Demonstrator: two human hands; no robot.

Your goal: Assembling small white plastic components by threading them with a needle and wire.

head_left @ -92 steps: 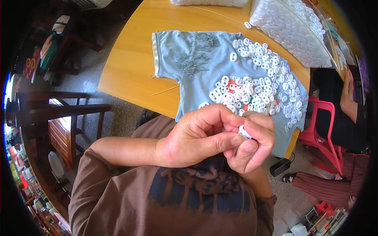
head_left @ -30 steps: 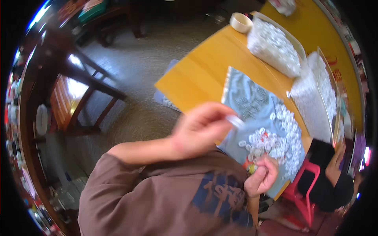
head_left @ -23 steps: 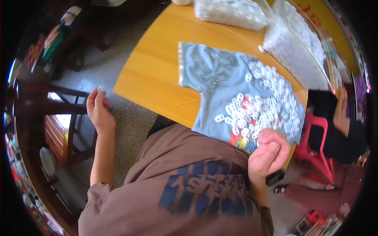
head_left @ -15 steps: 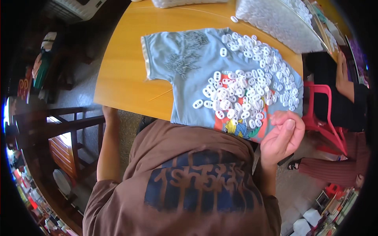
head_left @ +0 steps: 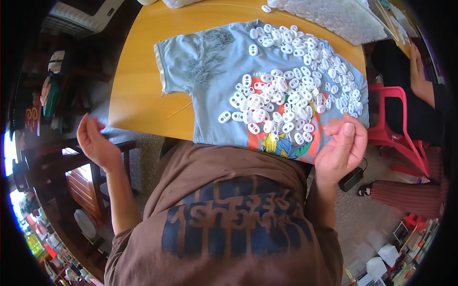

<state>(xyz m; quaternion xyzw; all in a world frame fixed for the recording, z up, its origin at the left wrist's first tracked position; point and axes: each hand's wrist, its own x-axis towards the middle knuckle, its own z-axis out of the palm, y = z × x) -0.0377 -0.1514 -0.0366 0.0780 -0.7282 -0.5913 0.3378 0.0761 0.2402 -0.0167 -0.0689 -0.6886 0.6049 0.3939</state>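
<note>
Many small white oval plastic pieces with two holes [head_left: 286, 102], like cord stops, lie heaped on a light blue T-shirt [head_left: 214, 112] spread over the table. On its sleeve sit two clusters of thin grey metal bits [head_left: 202, 66], too fine to make out singly. My right hand [head_left: 342, 147] is closed, thumb against curled fingers, just right of the heap at the shirt's near edge. Off the table's left corner, my left hand [head_left: 98, 143] is raised with its fingers drawn together. Whatever either hand may hold is hidden.
The shirt covers much of the yellow wooden table [head_left: 138, 95]. Clear bags of white pieces [head_left: 329, 19] stand at its far right. A red plastic chair [head_left: 384, 102] and another person's arm [head_left: 420, 81] are at the right. Dark wooden furniture [head_left: 52, 157] stands at the left.
My left hand has risen from beside the table's near left edge. My right hand stays closed by the shirt. The table and shirt have shifted slightly left and up in view.
</note>
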